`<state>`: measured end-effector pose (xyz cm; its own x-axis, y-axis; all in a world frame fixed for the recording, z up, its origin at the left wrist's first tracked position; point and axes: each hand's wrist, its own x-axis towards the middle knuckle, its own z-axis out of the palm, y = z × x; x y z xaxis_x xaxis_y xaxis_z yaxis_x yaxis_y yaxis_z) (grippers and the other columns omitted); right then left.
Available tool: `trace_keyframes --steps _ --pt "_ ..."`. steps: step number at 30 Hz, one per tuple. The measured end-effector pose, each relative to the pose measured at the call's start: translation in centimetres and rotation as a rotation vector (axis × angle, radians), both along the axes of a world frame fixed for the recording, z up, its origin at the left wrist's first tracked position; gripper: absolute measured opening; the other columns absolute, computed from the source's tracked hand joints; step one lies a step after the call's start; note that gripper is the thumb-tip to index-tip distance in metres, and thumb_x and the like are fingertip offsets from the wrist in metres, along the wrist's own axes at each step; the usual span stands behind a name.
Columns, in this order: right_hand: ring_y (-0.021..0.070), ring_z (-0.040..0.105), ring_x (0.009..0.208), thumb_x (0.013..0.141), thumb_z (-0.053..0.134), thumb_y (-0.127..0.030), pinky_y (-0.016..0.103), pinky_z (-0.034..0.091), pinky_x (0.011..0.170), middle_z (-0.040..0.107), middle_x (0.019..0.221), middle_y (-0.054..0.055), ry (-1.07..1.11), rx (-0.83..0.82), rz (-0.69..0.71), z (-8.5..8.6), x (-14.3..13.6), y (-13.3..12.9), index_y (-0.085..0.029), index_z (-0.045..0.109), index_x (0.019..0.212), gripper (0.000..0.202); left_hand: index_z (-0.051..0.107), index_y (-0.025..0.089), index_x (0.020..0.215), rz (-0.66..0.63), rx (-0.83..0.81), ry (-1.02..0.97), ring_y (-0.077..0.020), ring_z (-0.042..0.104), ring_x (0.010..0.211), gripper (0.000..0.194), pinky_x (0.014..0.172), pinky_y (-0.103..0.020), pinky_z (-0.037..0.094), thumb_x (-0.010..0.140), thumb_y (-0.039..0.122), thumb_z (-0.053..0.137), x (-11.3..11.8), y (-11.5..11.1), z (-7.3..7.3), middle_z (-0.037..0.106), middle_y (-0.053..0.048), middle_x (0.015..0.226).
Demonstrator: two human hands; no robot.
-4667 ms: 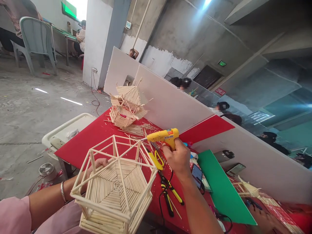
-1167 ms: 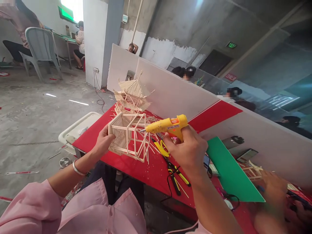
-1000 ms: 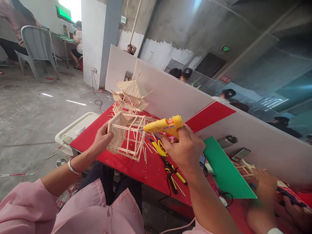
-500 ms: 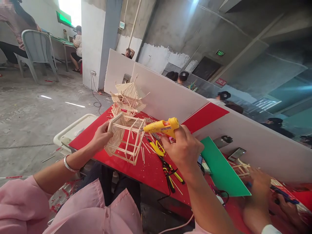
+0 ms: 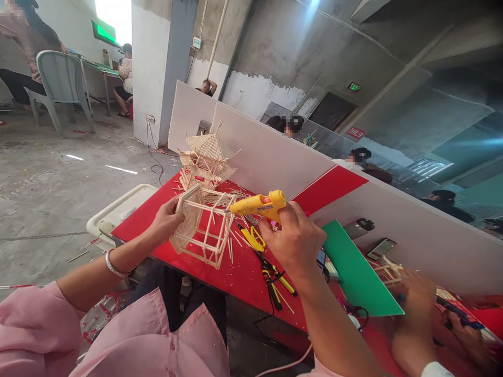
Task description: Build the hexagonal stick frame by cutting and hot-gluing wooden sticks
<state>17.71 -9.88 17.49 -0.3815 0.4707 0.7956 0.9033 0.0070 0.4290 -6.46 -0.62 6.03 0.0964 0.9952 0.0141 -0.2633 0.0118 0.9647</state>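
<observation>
My left hand (image 5: 168,219) is closed on the left side of a wooden stick frame (image 5: 207,244), held tilted above the red table (image 5: 157,235). In my right hand (image 5: 296,235) is a yellow hot glue gun (image 5: 257,204), fingers wrapped round its handle. The gun's nozzle points left and is at the upper right edge of the frame; whether it touches is too small to tell. Behind the frame stands a tiered pagoda model (image 5: 206,152) made of the same thin sticks. Yellow-handled scissors (image 5: 253,238) and black-and-yellow pliers (image 5: 275,283) lie below the gun.
Loose sticks (image 5: 234,243) are scattered over the table. A white partition (image 5: 267,141) runs along its back. To the right are a green board (image 5: 361,272), a phone (image 5: 381,249) and a co-worker's hand (image 5: 420,288). A cream tray (image 5: 118,209) stands at the left.
The stick frame has turned and shifted very slightly in my left hand. The glue gun has moved a little to the left along with my right hand.
</observation>
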Motion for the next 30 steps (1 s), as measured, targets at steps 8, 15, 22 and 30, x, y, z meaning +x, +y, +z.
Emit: trace_keyframes --steps 8,15,22,30 --pt "0.015 0.053 0.06 0.081 0.06 -0.027 0.028 0.028 0.052 0.062 0.071 0.002 -0.007 0.034 -0.005 -0.17 0.19 0.12 -0.016 0.065 0.094 0.018 0.069 0.016 0.098 0.003 -0.016 0.018 -0.0164 0.056 0.066 0.055 0.054 -0.023 0.04 0.046 0.016 0.05 -0.22 -0.05 0.24 0.062 0.002 0.074" --pt "0.0151 0.054 0.061 0.083 0.059 -0.029 0.028 0.029 0.052 0.061 0.072 0.002 -0.001 0.005 -0.031 -0.3 0.33 -0.03 -0.016 0.066 0.1 0.023 0.068 0.017 0.092 -0.001 -0.016 0.007 -0.0163 0.056 0.064 0.051 0.053 -0.023 0.041 0.045 0.015 0.05 -0.32 -0.2 0.47 0.062 0.002 0.072" --pt "0.0172 0.055 0.064 0.081 0.059 -0.029 0.028 0.028 0.052 0.061 0.075 0.004 0.035 -0.019 -0.028 -0.28 0.39 -0.16 -0.016 0.066 0.098 0.022 0.069 0.017 0.091 -0.005 -0.011 -0.01 -0.0168 0.057 0.063 0.05 0.053 -0.023 0.042 0.045 0.014 0.05 -0.27 -0.25 0.28 0.062 0.002 0.07" --pt "0.0148 0.053 0.06 0.081 0.06 -0.027 0.028 0.028 0.053 0.063 0.076 0.003 0.009 0.0 -0.003 -0.29 -0.04 -0.27 -0.017 0.065 0.093 0.017 0.068 0.017 0.091 -0.018 -0.009 -0.007 -0.0162 0.056 0.06 0.049 0.051 -0.023 0.041 0.045 0.014 0.05 -0.14 -0.48 0.54 0.061 0.002 0.069"
